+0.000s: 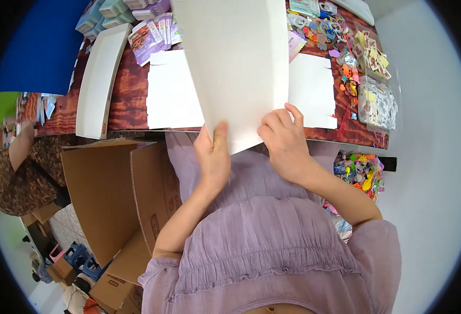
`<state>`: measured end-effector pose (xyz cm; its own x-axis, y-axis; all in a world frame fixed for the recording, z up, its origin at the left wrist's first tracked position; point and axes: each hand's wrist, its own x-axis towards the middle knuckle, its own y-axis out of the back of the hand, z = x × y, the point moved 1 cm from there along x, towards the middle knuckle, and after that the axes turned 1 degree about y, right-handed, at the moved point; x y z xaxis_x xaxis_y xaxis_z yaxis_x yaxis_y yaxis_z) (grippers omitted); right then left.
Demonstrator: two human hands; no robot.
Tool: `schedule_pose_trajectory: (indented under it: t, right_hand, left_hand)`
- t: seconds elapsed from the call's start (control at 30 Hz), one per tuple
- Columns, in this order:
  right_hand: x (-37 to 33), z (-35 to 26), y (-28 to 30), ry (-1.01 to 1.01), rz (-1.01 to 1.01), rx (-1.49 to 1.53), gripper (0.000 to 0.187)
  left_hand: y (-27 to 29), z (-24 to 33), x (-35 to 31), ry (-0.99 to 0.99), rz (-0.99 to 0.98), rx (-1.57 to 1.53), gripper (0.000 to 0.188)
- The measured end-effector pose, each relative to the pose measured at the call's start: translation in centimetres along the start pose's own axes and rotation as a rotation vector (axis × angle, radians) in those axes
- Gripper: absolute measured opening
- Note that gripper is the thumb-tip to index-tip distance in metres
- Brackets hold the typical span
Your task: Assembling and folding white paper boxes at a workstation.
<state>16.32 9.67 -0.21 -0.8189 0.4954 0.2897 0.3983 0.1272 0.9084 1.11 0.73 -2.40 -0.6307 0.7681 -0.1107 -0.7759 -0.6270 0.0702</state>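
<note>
A long white cardboard tray (235,68) is held up over the table edge, its near end tilted toward me. My left hand (213,157) grips the near left corner, thumb on the inner face and fingers behind the edge. At the near right corner my right hand (285,138) pinches the cardboard, its fingers bent over the side wall and one finger raised. Beneath the tray lies a flat white cardboard blank (173,94) with slotted edges, its middle hidden. A folded white tray (97,83) rests to the left.
Purple cards (149,39) and stacked teal and purple packs (118,10) sit at the far left. Small colourful trinkets (327,23) and clear bags of pieces (377,102) line the right. An open carton (102,199) stands below left, near a seated person (26,167).
</note>
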Motion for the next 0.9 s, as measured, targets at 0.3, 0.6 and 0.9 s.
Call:
schedule_pose_trajectory:
  t: [0.3, 0.6, 0.9]
  right_hand:
    - [0.1, 0.9, -0.4, -0.037, 0.02, -0.027, 0.017]
    - [0.8, -2.1, 0.2, 0.05, 0.204, -0.058, 0.017]
    - [2.0, -2.9, -0.8, 0.01, 0.228, 0.178, 0.016]
  left_hand:
    - [-0.2, 0.6, 0.0, -0.132, -0.044, 0.151, 0.027]
    - [-0.9, 0.2, 0.6, -0.085, -0.014, -0.031, 0.03]
    - [-0.5, 1.5, 1.4, -0.081, -0.025, -0.072, 0.03]
